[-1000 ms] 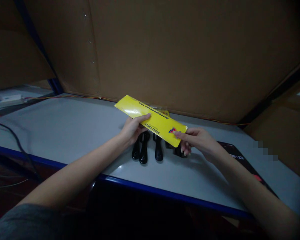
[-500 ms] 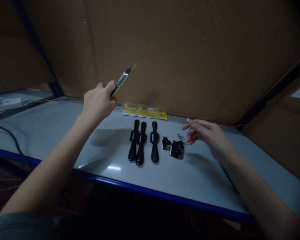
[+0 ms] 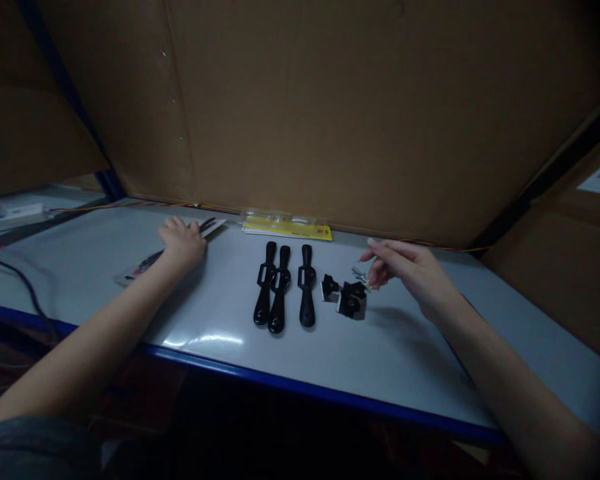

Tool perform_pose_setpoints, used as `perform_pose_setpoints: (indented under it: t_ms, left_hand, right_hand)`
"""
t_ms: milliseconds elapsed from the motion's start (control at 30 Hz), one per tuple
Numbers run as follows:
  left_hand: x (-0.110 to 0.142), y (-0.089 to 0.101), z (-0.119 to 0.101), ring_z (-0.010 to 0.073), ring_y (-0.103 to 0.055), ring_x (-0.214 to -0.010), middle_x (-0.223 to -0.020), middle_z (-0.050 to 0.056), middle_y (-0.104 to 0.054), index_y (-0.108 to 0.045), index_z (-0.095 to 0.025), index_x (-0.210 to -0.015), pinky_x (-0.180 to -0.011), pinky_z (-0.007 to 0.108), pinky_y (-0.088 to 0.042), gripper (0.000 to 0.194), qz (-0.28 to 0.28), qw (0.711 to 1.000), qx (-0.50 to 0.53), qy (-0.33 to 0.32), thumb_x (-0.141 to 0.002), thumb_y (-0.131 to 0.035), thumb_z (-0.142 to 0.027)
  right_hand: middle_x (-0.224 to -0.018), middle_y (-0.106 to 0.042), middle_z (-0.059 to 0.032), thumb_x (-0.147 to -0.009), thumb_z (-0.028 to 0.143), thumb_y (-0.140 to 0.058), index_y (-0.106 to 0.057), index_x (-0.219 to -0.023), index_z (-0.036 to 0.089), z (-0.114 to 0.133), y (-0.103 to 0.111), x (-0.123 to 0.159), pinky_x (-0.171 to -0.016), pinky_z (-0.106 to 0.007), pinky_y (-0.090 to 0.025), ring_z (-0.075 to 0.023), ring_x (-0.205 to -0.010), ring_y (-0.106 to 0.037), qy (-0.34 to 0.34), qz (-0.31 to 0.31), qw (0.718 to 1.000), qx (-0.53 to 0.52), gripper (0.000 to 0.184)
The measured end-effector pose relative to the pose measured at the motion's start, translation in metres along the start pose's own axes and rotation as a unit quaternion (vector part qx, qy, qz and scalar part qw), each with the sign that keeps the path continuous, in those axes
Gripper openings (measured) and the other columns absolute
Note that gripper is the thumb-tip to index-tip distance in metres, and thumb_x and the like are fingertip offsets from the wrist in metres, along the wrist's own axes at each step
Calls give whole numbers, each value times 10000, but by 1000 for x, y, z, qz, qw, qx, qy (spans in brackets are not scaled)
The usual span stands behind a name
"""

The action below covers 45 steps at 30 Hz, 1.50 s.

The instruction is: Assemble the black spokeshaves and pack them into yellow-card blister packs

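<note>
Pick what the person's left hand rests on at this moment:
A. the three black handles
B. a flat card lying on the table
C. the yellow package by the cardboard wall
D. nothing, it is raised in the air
B: the left hand lies flat on the card on the table, well left of the black handles.

I look down on a pale grey worktop with a blue front edge [image 3: 300, 390], dimly lit, with a soft glare patch near its front. Behind it stands a tall brown cardboard wall [image 3: 330, 113] with a vertical crease and a row of small holes at its left. A thin orange-red wire [image 3: 130, 204] runs along the wall's foot. At far left a dark cable [image 3: 27, 287] curves across the bench. A dark diagonal strut [image 3: 545, 180] crosses at right, and beneath the bench everything is black.
</note>
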<state>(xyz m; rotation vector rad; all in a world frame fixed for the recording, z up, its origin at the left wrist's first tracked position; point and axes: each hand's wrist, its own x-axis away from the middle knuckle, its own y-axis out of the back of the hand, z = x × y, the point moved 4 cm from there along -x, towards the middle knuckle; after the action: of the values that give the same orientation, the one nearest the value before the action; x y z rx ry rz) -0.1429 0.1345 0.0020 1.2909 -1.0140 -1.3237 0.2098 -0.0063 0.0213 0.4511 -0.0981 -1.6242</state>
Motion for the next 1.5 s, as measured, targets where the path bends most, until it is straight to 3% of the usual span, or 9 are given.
perform_pose_setpoints:
  t_ms: [167, 400, 500, 600, 667, 933, 1200, 1333, 1500]
  left_hand:
    - [-3, -1, 6, 390, -360, -1155, -1256, 279, -419, -512, -52, -1162, -837, 434, -329, 536, -30, 996, -64, 46, -799, -375, -422]
    - [7, 14, -2, 428, -286, -1216, -1315, 306, -355, -502, -55, -1180, -852, 538, -314, 689, 26, 994, -51, 91, -728, -403, -565]
    - [19, 39, -28, 415, -359, -1173, -1253, 300, -430, -498, -49, -1171, -846, 488, -342, 649, -57, 997, -49, -6, -727, -431, -517]
    - [34, 39, -65, 339, -536, -986, -1032, 226, -601, -608, -99, -994, -777, 374, -401, 647, 113, 979, 49, -164, -714, -379, -636]
    - [43, 36, -84, 308, -574, -884, -910, 180, -637, -639, -137, -866, -723, 341, -409, 666, 184, 956, 98, -208, -642, -406, -719]
    - [52, 22, -105, 241, -569, -705, -751, 117, -623, -593, -157, -677, -595, 286, -375, 536, 229, 937, 138, -227, -599, -504, -679]
    - [47, 34, -90, 146, -534, -493, -582, 20, -563, -547, -177, -685, -492, 236, -386, 243, 197, 938, 243, -149, -666, -562, -419]
    - [53, 52, -84, 138, -558, -527, -608, 4, -571, -554, -194, -770, -501, 236, -422, 227, 184, 889, 390, -152, -693, -574, -407]
    - [68, 61, -110, 90, -535, -508, -590, -2, -554, -549, -159, -770, -501, 203, -431, 170, 263, 738, 597, -174, -755, -562, -328]
  right_hand:
    - [-526, -590, -14, -751, 494, -564, -613, -763, 143, 0, 0, 0, -483, -231, -448, -111, -469, -556, 1, -2, 1000, 17, 354]
    - [-585, -599, -15, -737, 460, -581, -613, -761, 160, -9, 7, -6, -543, -267, -439, -130, -532, -547, 5, 5, 997, 78, 302]
    - [-695, -623, -31, -712, 449, -600, -636, -757, 177, -16, 9, -9, -586, -278, -414, -151, -626, -543, 13, 46, 978, 201, 278]
    - [-758, -600, -39, -703, 463, -595, -650, -787, 188, -22, 5, -7, -609, -282, -401, -161, -671, -523, 16, 111, 947, 301, 294]
    - [-788, -568, -44, -681, 481, -609, -645, -810, 191, -26, 1, -5, -627, -285, -402, -166, -697, -512, 21, 142, 930, 339, 319]
    - [-826, -543, -72, -598, 552, -647, -592, -788, 173, -33, -13, 2, -656, -310, -390, -221, -795, -503, -6, 161, 887, 433, 428]
    - [-820, -547, -78, -551, 528, -678, -561, -777, 167, -37, -18, 2, -594, -294, -380, -214, -752, -516, -32, 154, 895, 416, 441]
    - [-751, -564, -38, -542, 420, -713, -504, -781, 183, -36, -21, 4, -545, -267, -364, -169, -661, -512, -41, 151, 926, 345, 396]
    - [-638, -531, 21, -578, 301, -698, -542, -862, 192, -31, -30, 8, -510, -243, -353, -128, -580, -484, -34, 166, 949, 266, 341]
